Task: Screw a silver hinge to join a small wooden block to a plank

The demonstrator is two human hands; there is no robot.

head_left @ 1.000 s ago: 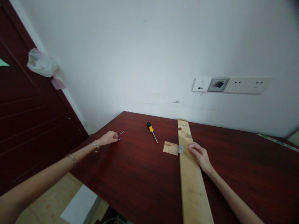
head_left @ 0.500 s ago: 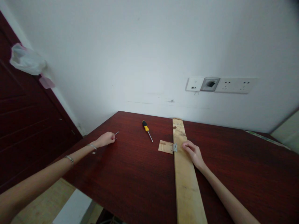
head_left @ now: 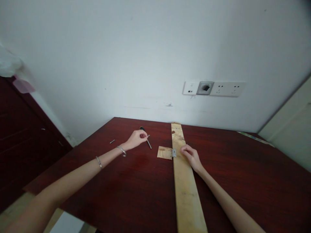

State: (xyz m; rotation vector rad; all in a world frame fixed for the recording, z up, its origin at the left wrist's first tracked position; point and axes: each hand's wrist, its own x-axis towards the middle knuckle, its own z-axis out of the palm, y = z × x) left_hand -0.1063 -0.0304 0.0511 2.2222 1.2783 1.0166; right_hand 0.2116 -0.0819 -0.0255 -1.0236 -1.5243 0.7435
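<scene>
Hinge lies between left hand—pinching a metal fastener—and the nearer right hand, curled at the plank, grip unclear; plank runs from desk's wall edge.

Dim, cool light; wall brightest mid, darker twd R, w/ black top R corner. Faint sheen on tabletop. Wide-angle stretch; bag at L edge blurry.

This looks like a room in a home: a dark red door at the left edge, a plastic bag at upper left, household wall sockets right of centre, and a wood-finish desk below.
</scene>
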